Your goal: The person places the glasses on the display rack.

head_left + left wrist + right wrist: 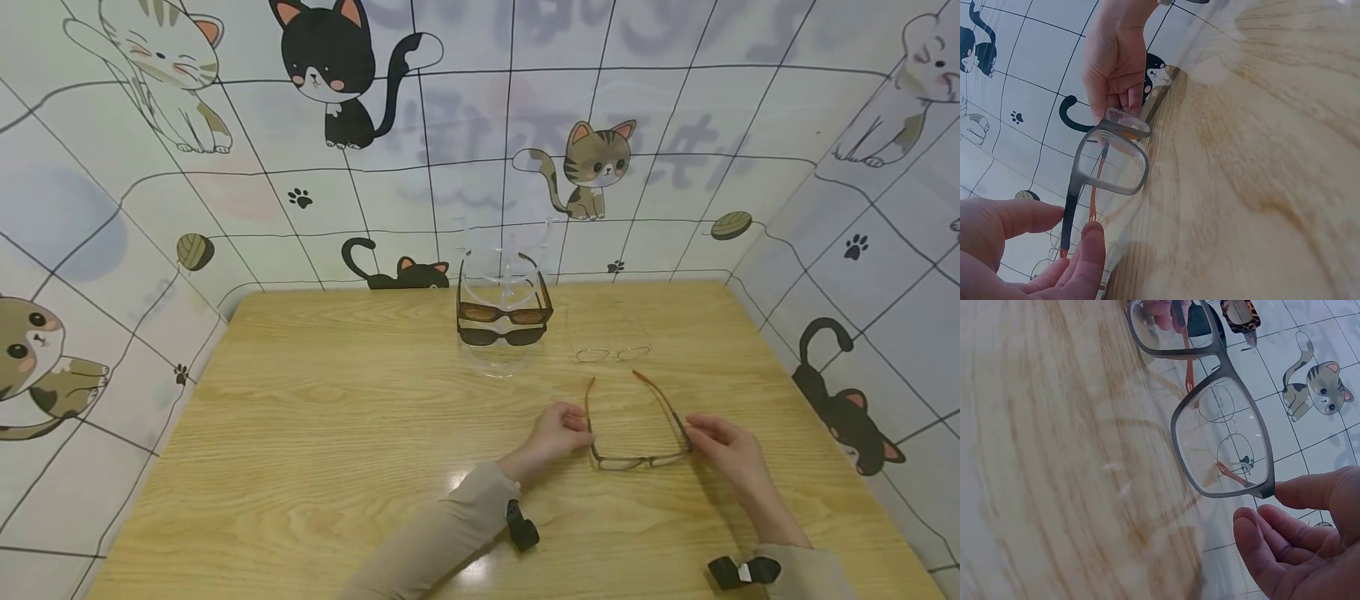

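Observation:
A pair of eyeglasses [643, 462] with a grey frame and orange-brown temple ends has its lenses facing the person, temples unfolded. My left hand [558, 432] pinches one temple behind its hinge, and the left wrist view shows fingertips [1091, 240] on either side of it. On the opposite corner, my right hand [731, 454] touches the hinge with one finger [1304, 490]. Its other fingers are apart from the frame. Beyond them, thin wire-rimmed glasses [633, 353] lie on the wooden table [337, 433].
Toward the back stands a clear display stand [501, 367], carrying brown sunglasses [483, 312] above black sunglasses [480, 337]. A cat-patterned tiled backdrop [472, 183] encloses the table's back and sides. Each wrist wears a small black camera [522, 527].

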The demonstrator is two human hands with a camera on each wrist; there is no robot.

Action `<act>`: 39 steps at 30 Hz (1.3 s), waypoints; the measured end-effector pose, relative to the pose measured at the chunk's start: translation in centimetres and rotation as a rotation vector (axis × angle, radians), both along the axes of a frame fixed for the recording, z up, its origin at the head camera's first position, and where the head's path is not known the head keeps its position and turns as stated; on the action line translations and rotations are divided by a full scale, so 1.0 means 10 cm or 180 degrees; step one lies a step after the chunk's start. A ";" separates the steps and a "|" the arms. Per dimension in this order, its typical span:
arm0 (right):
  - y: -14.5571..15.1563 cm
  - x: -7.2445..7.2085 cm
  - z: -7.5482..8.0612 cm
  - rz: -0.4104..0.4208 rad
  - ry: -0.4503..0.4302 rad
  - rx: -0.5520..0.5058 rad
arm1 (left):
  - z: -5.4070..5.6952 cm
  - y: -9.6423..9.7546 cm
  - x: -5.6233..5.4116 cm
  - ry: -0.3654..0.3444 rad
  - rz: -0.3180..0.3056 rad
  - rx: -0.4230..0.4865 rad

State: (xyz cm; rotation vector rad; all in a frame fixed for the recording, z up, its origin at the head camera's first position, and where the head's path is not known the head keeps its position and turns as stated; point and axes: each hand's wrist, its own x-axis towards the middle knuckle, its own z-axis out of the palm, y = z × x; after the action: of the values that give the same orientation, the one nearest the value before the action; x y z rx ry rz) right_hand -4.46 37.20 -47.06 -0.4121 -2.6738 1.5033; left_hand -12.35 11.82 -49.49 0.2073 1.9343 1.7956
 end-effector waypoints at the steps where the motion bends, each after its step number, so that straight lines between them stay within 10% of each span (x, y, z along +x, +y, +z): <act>1: 0.00 0.00 0.00 -0.0009 -0.0018 -0.0011 | 0.00 0.00 0.00 -0.0038 0.0011 0.0021; 39: -0.09 -0.02 0.09 0.0223 0.0359 -0.1130 | 0.27 -0.20 -0.07 -0.0240 0.0072 0.0629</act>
State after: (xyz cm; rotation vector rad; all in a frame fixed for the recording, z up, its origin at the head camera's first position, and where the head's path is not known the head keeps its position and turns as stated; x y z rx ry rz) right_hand -4.68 36.31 -46.15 -0.2391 -2.3599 1.9645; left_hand -13.03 9.81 -46.79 0.1815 1.7142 1.9809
